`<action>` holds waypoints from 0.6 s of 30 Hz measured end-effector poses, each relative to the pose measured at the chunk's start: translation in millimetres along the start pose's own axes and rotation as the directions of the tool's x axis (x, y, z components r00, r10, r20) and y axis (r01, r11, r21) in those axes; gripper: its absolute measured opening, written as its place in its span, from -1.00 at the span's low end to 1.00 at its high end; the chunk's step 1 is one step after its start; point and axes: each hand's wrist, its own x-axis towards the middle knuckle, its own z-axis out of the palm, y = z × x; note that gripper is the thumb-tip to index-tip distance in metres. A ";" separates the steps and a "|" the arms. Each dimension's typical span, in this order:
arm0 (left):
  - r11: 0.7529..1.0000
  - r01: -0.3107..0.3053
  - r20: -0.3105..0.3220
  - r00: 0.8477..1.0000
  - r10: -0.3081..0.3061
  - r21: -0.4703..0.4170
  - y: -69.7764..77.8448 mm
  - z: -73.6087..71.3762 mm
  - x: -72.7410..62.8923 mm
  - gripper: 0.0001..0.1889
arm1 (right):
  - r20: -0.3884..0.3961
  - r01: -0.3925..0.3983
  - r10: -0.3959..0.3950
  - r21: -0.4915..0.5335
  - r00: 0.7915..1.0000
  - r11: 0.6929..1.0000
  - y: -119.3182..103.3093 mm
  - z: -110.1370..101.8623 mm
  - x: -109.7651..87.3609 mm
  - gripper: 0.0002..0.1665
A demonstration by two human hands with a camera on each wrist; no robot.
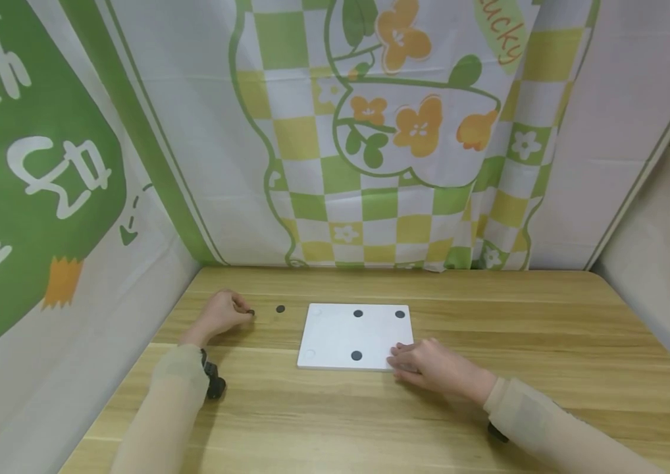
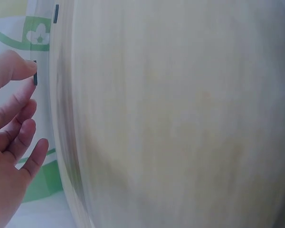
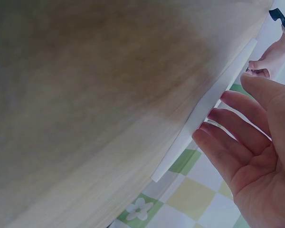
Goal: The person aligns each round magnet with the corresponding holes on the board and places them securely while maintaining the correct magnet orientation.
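My left hand (image 1: 220,317) pinches a small flat black disc (image 2: 35,73) between thumb and index finger, left of the white rectangular board (image 1: 330,337). A second black disc (image 1: 280,309) lies on the table between that hand and the board. Three more sit on the board: one at the far right corner (image 1: 400,315), one at the far middle (image 1: 358,313) and one at the near middle (image 1: 357,355). Pale round marks (image 1: 310,353) show at its two left corners. The fingers of my right hand (image 1: 437,366) rest on the near right corner, hiding it.
The wooden table (image 1: 287,421) reaches back to a hanging cloth (image 1: 341,197) with checks and flowers. White and green cloth (image 1: 151,263) closes off the left side, and pale cloth (image 1: 655,263) the right. Each wrist wears a dark camera mount (image 1: 214,380).
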 end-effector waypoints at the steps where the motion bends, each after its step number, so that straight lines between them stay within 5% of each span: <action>1: 1.000 -0.007 -0.009 1.000 0.007 -0.002 0.5 0.7 -0.1 -0.80 | 0.001 -0.001 0.001 0.002 1.000 1.000 -0.2 -0.1 0.0 -0.69; 18: 0.996 -0.086 -0.011 0.996 0.085 -0.019 20.5 6.6 -5.3 -0.82 | 0.001 0.010 -0.010 0.004 1.000 1.000 0.2 -0.5 0.7 -0.69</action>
